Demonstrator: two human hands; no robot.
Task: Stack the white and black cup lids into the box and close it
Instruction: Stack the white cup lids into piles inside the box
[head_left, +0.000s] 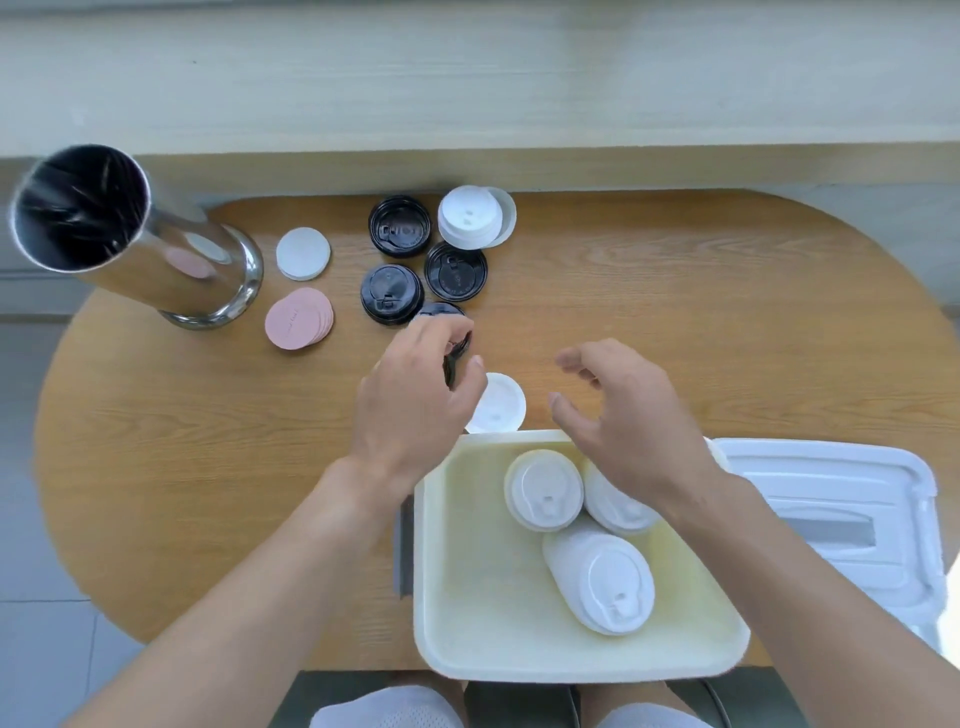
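— Head view, nearest first?
— White lids (544, 490) lie inside the open box (582, 657); its cover (831, 499) sits just right.
— Hands?
— Right hand (631, 415) hovers, fingers spread, empty. Left hand (415, 395) pinches a black lid (452, 358) on edge.
— Farther?
— Three black lids (399, 226), white stack (470, 215).

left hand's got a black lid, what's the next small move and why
Probably carry the black lid that the left hand pinches over to the box and set it beside the white stacks. The box is open, holds only white lids so far, and the right hand hovers empty above its rim.
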